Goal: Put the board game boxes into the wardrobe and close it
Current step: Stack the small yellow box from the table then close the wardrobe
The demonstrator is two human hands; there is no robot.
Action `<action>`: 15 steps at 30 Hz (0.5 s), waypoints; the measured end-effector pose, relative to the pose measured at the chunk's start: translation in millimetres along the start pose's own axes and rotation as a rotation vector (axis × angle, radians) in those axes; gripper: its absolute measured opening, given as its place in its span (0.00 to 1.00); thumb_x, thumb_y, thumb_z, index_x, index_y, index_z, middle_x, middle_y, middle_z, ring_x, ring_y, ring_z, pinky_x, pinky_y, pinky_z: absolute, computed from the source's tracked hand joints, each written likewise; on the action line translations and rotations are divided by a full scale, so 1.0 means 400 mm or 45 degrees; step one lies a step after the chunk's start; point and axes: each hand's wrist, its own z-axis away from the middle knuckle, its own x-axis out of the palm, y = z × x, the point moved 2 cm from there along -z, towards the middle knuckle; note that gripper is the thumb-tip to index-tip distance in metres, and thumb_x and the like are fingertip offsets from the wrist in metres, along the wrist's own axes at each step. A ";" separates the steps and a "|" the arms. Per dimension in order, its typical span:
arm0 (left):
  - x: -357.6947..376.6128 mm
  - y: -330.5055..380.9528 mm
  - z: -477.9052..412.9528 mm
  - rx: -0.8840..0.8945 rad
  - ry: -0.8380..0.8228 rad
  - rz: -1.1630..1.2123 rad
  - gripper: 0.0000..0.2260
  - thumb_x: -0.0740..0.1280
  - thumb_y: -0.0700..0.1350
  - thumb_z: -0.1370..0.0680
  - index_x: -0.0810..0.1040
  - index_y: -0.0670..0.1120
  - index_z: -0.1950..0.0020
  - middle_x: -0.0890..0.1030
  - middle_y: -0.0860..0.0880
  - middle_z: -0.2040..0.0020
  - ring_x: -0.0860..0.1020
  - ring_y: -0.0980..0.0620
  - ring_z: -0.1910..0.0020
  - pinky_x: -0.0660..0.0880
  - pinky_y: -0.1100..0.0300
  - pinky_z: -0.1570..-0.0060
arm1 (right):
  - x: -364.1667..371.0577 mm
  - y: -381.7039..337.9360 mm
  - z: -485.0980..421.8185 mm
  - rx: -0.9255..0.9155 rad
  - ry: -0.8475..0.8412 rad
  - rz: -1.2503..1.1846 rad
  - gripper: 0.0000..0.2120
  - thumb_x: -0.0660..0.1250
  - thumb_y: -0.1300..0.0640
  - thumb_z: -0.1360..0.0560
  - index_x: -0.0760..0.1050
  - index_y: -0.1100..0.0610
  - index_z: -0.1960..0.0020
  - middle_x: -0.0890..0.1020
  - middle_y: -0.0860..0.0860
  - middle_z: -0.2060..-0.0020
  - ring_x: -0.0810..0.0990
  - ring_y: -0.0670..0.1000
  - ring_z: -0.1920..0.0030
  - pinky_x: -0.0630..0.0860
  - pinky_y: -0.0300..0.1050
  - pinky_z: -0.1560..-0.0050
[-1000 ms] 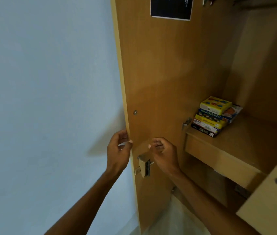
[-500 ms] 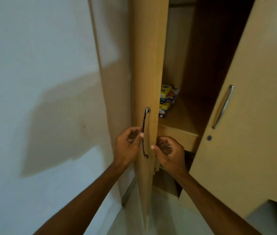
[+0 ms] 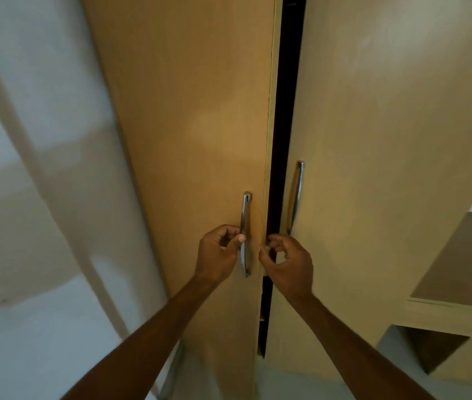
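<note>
Your left hand (image 3: 218, 254) curls on the left door's handle (image 3: 245, 235), thumb pressed to the metal. Your right hand (image 3: 288, 262) pinches that door's (image 3: 200, 140) edge, fingers half curled. Beyond your right hand a dark gap (image 3: 283, 111) remains — the boxes are out of sight.

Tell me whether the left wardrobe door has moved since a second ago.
Yes. The left door has swung shut toward the right door, leaving only a narrow dark gap; earlier it stood wide open.

Head camera looks forward and down, close to the wardrobe doors (image 3: 200, 140).
</note>
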 end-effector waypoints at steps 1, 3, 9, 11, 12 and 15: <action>0.024 -0.003 -0.021 -0.006 0.007 0.017 0.03 0.70 0.39 0.24 0.82 0.45 0.53 0.82 0.52 0.60 0.80 0.56 0.60 0.79 0.62 0.57 | -0.001 0.016 -0.022 -0.016 0.036 0.026 0.17 0.74 0.48 0.31 0.79 0.51 0.45 0.83 0.45 0.54 0.80 0.43 0.55 0.78 0.39 0.58; 0.076 -0.012 -0.069 -0.013 0.022 0.051 0.02 0.70 0.39 0.24 0.81 0.45 0.54 0.82 0.51 0.61 0.79 0.58 0.61 0.78 0.65 0.57 | -0.004 0.049 -0.077 -0.056 0.107 0.134 0.19 0.74 0.47 0.32 0.79 0.52 0.43 0.83 0.47 0.51 0.80 0.45 0.51 0.79 0.41 0.56; 0.177 -0.035 -0.204 0.026 0.029 0.009 0.07 0.70 0.40 0.24 0.79 0.52 0.58 0.80 0.56 0.63 0.76 0.65 0.66 0.74 0.70 0.61 | 0.005 0.115 -0.239 -0.102 0.203 0.507 0.39 0.70 0.39 0.34 0.65 0.54 0.29 0.65 0.57 0.29 0.63 0.58 0.29 0.66 0.57 0.35; 0.197 -0.049 -0.246 0.044 0.030 -0.029 0.09 0.70 0.41 0.24 0.79 0.55 0.59 0.80 0.55 0.64 0.77 0.61 0.65 0.76 0.63 0.61 | 0.010 0.131 -0.276 -0.098 0.234 0.568 0.43 0.69 0.36 0.35 0.62 0.56 0.27 0.61 0.59 0.27 0.58 0.60 0.26 0.61 0.61 0.33; 0.209 -0.055 -0.267 0.044 0.033 -0.045 0.09 0.71 0.42 0.24 0.78 0.56 0.59 0.80 0.55 0.64 0.77 0.59 0.65 0.77 0.60 0.60 | 0.013 0.140 -0.296 -0.090 0.239 0.597 0.45 0.68 0.35 0.35 0.60 0.57 0.26 0.58 0.60 0.26 0.55 0.61 0.25 0.59 0.62 0.32; 0.236 -0.067 -0.308 0.029 0.066 -0.070 0.09 0.71 0.43 0.24 0.78 0.56 0.59 0.80 0.54 0.64 0.77 0.57 0.64 0.77 0.59 0.59 | 0.020 0.162 -0.346 -0.074 0.237 0.668 0.52 0.69 0.32 0.36 0.54 0.57 0.23 0.52 0.61 0.24 0.49 0.62 0.23 0.53 0.64 0.29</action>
